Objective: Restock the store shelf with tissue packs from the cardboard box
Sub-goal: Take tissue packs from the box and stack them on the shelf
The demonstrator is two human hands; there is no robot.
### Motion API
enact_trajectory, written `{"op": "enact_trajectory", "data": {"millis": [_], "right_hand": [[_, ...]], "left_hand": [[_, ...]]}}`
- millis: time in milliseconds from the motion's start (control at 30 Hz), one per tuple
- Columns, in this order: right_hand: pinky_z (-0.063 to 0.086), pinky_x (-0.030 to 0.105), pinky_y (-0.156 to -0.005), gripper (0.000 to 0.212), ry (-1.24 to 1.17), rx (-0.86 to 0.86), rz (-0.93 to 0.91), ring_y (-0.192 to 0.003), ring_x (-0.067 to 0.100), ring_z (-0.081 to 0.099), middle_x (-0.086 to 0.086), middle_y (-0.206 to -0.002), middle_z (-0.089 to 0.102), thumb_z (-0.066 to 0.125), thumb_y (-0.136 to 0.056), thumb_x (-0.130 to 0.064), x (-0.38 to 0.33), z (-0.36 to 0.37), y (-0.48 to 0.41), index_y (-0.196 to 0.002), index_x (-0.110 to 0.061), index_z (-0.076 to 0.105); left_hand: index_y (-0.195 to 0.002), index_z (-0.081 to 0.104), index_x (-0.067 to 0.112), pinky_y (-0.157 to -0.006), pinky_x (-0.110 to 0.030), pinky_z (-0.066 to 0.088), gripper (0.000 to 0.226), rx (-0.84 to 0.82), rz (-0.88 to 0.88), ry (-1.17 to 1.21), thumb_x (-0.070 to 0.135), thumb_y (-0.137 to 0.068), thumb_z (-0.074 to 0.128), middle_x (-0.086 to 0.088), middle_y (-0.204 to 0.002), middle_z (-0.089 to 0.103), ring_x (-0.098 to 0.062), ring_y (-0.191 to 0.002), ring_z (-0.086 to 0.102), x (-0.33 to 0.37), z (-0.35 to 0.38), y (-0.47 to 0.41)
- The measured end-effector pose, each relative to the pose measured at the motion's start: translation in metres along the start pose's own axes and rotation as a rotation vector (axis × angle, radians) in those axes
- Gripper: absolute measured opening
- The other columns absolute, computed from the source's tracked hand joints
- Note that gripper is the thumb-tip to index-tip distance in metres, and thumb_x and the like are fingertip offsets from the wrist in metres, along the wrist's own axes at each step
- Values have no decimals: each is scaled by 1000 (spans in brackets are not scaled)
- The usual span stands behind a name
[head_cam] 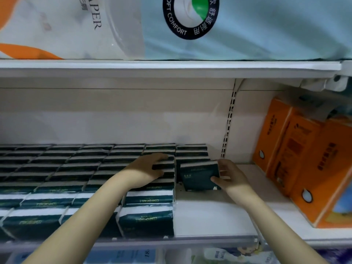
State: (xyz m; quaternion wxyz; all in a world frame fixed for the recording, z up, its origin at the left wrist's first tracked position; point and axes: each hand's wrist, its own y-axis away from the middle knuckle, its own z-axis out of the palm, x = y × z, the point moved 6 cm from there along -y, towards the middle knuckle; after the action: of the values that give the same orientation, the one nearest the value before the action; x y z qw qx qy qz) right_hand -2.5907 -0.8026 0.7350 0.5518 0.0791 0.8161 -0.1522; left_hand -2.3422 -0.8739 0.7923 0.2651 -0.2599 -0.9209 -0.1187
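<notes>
Dark teal tissue pack (198, 177) is pinched in my right hand (228, 176), thumb on the near face and fingers wrapped over its right edge. It sits tilted against the far packs of the rightmost column. My left hand (146, 169) lies loosely flat on the neighbouring row of packs (148, 201), gripping nothing. Bare white shelf (209, 216) is free on the near side of the pack. Orange packs (297, 159) crowd the right, and the upper shelf (171, 69) hangs overhead.

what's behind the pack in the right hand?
More dark packs in a row to the back wall. The held pack, in the right hand, hides their lower parts.
</notes>
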Motion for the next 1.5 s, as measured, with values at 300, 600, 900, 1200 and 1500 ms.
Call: {"op": "enact_trajectory", "data": {"millis": [300,600,900,1200,1500], "right_hand": [[48,11,-74,51,162,61,-37,-92,1,56,-13,-108,52,83,-74,-11,0,28,-3,-101,-37,48],[36,23,-104,81,269,57,-44,-130,16,43,-3,-141,43,80,-78,-24,-3,39,-7,-145,-26,35],[29,27,-111,96,363,81,-59,-140,23,29,3,-154,23,83,-72,-29,0,41,-7,-149,-27,27],[37,28,-109,50,49,15,-254,-127,3,40,-25,-137,39,64,-92,-34,-73,25,18,-136,-41,42],[36,27,-112,66,-147,-242,-353,-131,-3,44,-19,-141,49,59,-81,-56,-93,11,66,-141,-32,45]], "left_hand": [[-143,42,31,-95,-18,32,47,-14,-6,-95,30,-97,55,8,-148,41,-13,-130,42,-4,5,-5],[-139,47,28,-97,-17,30,42,-7,-5,-88,30,-97,55,7,-145,43,-12,-130,43,-7,5,-6],[-139,44,37,-99,-17,27,40,18,40,-65,36,-99,50,14,-147,41,-8,-132,40,3,4,14],[-135,49,42,-87,-14,39,38,301,59,205,34,-97,52,13,-136,51,-6,-117,50,31,-13,54],[-132,56,25,-95,-9,42,34,646,42,614,21,-98,52,18,-127,60,6,-118,53,60,6,112]]}}
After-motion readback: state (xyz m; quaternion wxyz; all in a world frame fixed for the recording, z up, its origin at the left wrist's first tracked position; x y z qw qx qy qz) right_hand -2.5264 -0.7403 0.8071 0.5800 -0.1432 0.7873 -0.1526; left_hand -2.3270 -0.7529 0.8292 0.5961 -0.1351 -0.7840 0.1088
